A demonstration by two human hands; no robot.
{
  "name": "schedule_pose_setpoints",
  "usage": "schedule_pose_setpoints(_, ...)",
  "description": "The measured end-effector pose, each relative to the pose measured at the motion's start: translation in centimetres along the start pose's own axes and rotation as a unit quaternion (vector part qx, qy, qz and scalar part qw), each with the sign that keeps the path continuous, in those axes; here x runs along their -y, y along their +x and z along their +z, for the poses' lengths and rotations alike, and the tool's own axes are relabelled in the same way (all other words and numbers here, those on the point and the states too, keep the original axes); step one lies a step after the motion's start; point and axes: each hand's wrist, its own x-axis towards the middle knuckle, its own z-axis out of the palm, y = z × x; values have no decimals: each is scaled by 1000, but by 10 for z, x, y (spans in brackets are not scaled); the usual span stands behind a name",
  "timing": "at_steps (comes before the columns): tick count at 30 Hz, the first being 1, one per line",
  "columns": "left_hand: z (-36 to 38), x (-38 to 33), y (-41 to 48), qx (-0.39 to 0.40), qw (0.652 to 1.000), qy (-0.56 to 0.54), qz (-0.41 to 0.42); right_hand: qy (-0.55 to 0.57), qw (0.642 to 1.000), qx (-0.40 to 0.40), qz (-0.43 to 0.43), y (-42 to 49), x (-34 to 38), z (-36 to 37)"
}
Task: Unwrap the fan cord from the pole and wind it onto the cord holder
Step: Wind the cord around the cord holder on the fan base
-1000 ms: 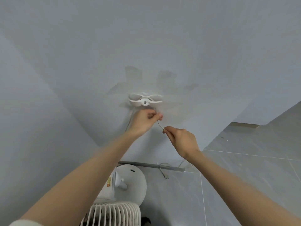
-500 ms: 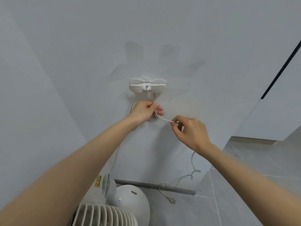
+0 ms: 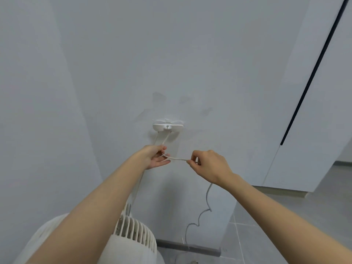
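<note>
A white cord holder (image 3: 168, 126) is fixed to the wall at the middle of the view. Two strands of the white fan cord (image 3: 178, 158) drop from it to my left hand (image 3: 157, 156), which pinches the cord just below the holder. From there the cord runs right to my right hand (image 3: 207, 165), which pinches it between thumb and fingers. Below my right hand the cord hangs in loose curls toward the floor. The white fan (image 3: 133, 231) stands at the bottom, partly hidden by my left forearm. The pole is out of sight.
White walls (image 3: 57, 92) close in at the left and ahead, and a white panel with a dark vertical gap (image 3: 312, 73) stands at the right. Grey floor tiles (image 3: 253, 242) and a dark baseboard (image 3: 190, 246) lie below.
The view has tilted and the holder now sits lower in it. My right hand has moved right, drawing a longer stretch of cord level between both hands. My left hand stays under the holder.
</note>
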Motion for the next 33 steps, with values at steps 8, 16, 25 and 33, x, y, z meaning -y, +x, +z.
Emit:
schedule_pose_setpoints(8,-10,-13,-17,-19,994,-109,-12,-4,998,-53,-22,-23,21,-46)
schedule_pose_setpoints(16,-17,-31,-12,-18,962,-267,-46,7,992,-120,-37,-1,38,-47)
schedule_pose_setpoints(25,-18,-54,-7,-75,965,-252,-22,22,992,-121,-39,24,54,-37)
schedule_pose_setpoints(33,-21,-66,2,-73,984,-163,22,28,991,-122,-56,44,49,-35)
